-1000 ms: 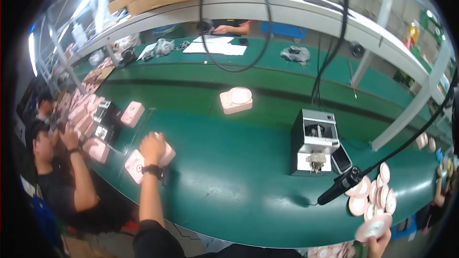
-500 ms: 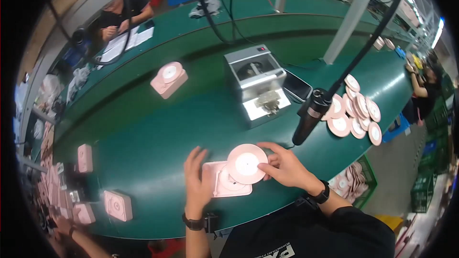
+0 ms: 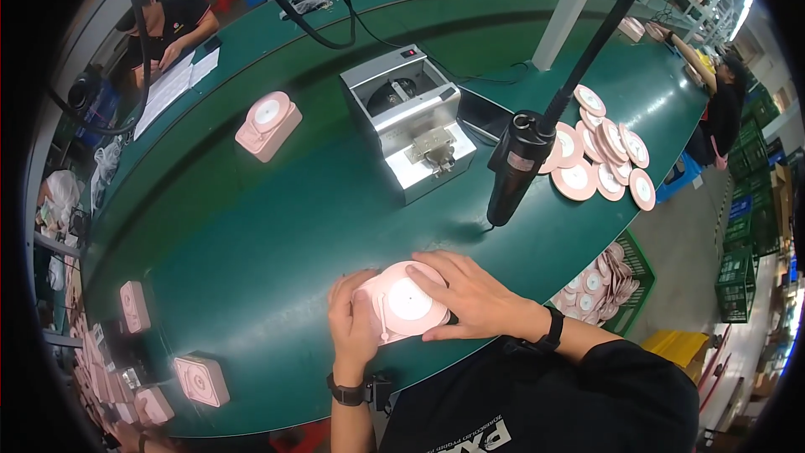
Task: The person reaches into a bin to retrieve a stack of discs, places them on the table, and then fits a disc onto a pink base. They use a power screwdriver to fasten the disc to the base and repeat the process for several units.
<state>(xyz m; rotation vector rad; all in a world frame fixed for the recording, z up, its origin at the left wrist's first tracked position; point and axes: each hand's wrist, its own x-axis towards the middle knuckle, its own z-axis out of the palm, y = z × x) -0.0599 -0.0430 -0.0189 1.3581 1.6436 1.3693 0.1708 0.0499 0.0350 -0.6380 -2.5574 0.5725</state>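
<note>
A pink record-player-shaped case [image 3: 376,326] with a slim tonearm lies on the green table in front of me. On it sits a round pink disc [image 3: 411,297] with a white centre, covering most of the case's top. My left hand [image 3: 351,315] grips the case along its left side. From the right, my right hand [image 3: 471,295] holds the disc, its fingers over the far rim and its thumb by the near right edge. Part of the case's right side is hidden under that hand.
A black electric screwdriver [image 3: 513,169] hangs beyond my right hand. Behind stands a grey metal machine [image 3: 411,130]. Loose pink discs [image 3: 599,151] lie at right, above a green crate [image 3: 641,281] of discs. More pink cases [image 3: 201,379] stand left. Co-workers sit across and far right.
The disc has come down from a tilted hold over the case onto its top. My left hand has closed in on the case's side. The whole view has shifted somewhat.
</note>
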